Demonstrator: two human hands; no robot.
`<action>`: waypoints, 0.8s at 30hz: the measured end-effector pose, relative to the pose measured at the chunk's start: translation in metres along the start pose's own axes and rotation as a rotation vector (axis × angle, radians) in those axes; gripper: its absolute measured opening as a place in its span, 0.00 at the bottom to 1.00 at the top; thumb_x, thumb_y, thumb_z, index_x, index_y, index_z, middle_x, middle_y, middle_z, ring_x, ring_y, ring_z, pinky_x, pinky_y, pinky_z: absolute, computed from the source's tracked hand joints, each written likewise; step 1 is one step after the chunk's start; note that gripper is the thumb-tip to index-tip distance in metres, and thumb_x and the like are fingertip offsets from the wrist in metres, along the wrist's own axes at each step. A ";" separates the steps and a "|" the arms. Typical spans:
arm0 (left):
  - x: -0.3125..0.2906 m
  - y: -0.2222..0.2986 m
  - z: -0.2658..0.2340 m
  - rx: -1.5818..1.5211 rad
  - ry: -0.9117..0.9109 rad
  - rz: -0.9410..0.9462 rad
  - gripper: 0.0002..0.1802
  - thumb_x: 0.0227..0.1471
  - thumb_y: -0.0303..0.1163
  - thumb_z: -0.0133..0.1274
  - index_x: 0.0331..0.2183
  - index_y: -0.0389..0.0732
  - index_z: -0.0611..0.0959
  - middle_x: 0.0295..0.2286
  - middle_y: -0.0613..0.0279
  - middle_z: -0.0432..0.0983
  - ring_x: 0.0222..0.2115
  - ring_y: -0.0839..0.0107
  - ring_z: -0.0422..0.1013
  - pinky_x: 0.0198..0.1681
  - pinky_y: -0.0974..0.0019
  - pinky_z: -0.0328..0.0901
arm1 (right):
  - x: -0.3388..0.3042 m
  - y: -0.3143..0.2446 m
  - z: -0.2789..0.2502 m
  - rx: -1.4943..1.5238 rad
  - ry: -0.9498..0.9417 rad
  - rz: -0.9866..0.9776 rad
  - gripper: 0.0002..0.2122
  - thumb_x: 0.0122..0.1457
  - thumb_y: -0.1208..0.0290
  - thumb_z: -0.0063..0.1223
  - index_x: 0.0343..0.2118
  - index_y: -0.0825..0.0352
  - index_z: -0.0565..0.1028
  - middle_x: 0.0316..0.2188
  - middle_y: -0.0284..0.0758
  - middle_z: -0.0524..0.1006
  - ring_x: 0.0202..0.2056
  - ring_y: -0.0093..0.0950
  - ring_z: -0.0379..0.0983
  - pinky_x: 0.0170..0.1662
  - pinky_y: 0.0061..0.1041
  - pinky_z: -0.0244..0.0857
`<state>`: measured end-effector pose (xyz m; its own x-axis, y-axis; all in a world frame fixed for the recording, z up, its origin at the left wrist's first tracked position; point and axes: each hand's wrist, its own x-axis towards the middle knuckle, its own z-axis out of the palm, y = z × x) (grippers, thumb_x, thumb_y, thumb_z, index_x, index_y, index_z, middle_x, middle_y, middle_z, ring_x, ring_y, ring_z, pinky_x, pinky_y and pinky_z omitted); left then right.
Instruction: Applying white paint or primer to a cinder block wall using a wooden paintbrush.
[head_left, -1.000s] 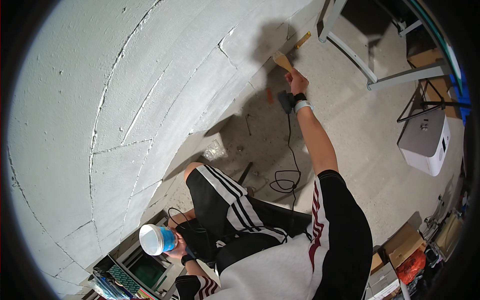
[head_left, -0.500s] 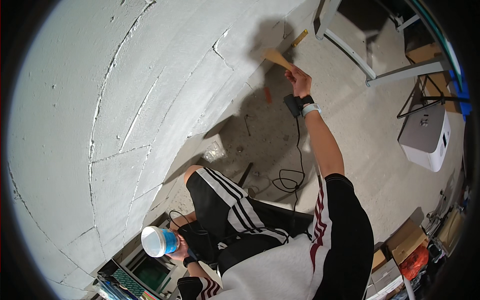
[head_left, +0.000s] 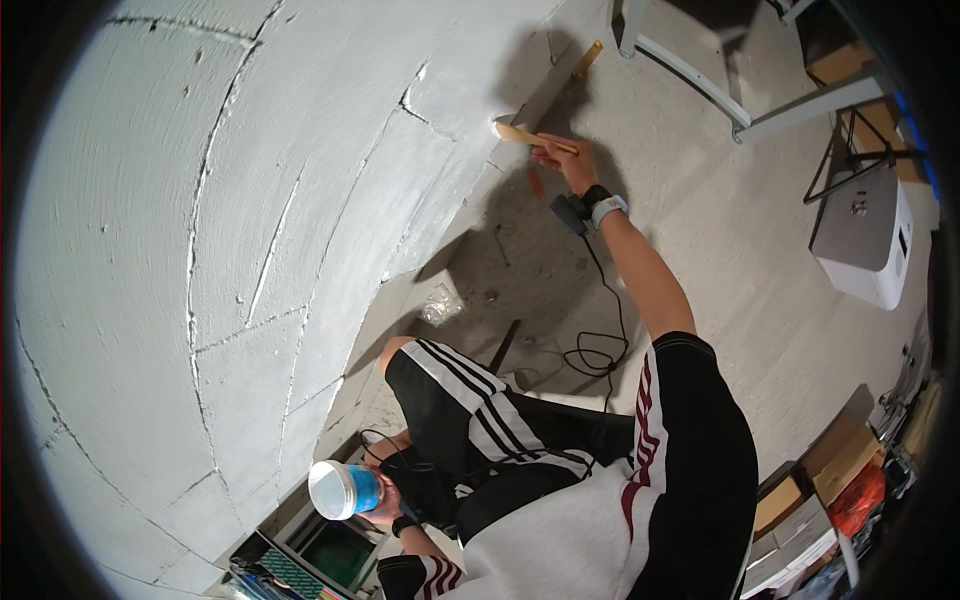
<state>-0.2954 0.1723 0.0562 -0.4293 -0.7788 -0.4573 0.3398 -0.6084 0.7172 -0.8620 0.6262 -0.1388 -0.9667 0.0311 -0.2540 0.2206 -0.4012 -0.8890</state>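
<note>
My right hand [head_left: 570,162] is closed round the tan handle of a paintbrush [head_left: 522,135]. The brush's whitish tip touches the lower part of the white wall [head_left: 330,150], near where it meets the floor. A dark shadow falls around the tip. Low on the left, my left hand [head_left: 385,503] grips a small round tub [head_left: 340,490], white with a blue label, tilted toward the wall. Its pale round end faces up; whether that is a lid or the contents, I cannot tell. Cracks and block joints run across the wall.
A black cable [head_left: 610,290] loops over the concrete floor from a device at my right wrist. Clear plastic wrapping [head_left: 440,303] lies by the wall. To the right stand a metal frame [head_left: 690,75], a white box-shaped device [head_left: 862,235] and cardboard boxes [head_left: 840,465].
My right hand has moved left and slightly down, bringing the paintbrush tip onto the wall. The view has shifted a little; my left hand still holds the tub.
</note>
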 end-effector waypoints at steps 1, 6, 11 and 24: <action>0.001 0.002 0.000 -0.008 -0.003 -0.026 0.55 0.38 0.61 0.59 0.60 0.37 0.61 0.54 0.41 0.64 0.54 0.47 0.64 0.53 0.52 0.64 | -0.001 0.001 -0.006 0.072 0.030 0.048 0.12 0.62 0.71 0.51 0.47 0.70 0.77 0.35 0.39 0.80 0.36 0.28 0.79 0.39 0.23 0.75; 0.005 0.003 0.001 -0.097 0.007 0.033 0.45 0.41 0.58 0.60 0.55 0.41 0.70 0.51 0.43 0.68 0.50 0.40 0.66 0.52 0.46 0.66 | 0.016 0.013 -0.010 0.523 0.271 0.088 0.15 0.62 0.67 0.47 0.45 0.71 0.74 0.33 0.40 0.79 0.35 0.29 0.78 0.40 0.23 0.72; 0.009 0.013 0.004 -0.186 0.061 -0.077 0.46 0.40 0.58 0.60 0.55 0.40 0.70 0.50 0.42 0.68 0.50 0.41 0.66 0.48 0.46 0.67 | 0.040 0.024 0.008 0.709 0.358 0.032 0.18 0.62 0.65 0.50 0.48 0.74 0.72 0.39 0.44 0.78 0.40 0.32 0.77 0.43 0.23 0.72; 0.007 0.012 0.036 -0.145 0.139 0.075 0.46 0.39 0.58 0.57 0.56 0.39 0.70 0.51 0.40 0.66 0.51 0.42 0.64 0.49 0.49 0.65 | 0.027 0.012 0.003 0.622 0.290 0.070 0.21 0.61 0.61 0.49 0.50 0.74 0.71 0.43 0.49 0.75 0.43 0.36 0.77 0.47 0.27 0.70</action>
<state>-0.3246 0.1646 0.0804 -0.2816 -0.8304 -0.4808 0.4873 -0.5554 0.6739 -0.8859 0.6200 -0.1550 -0.8601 0.1952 -0.4713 0.0816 -0.8593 -0.5049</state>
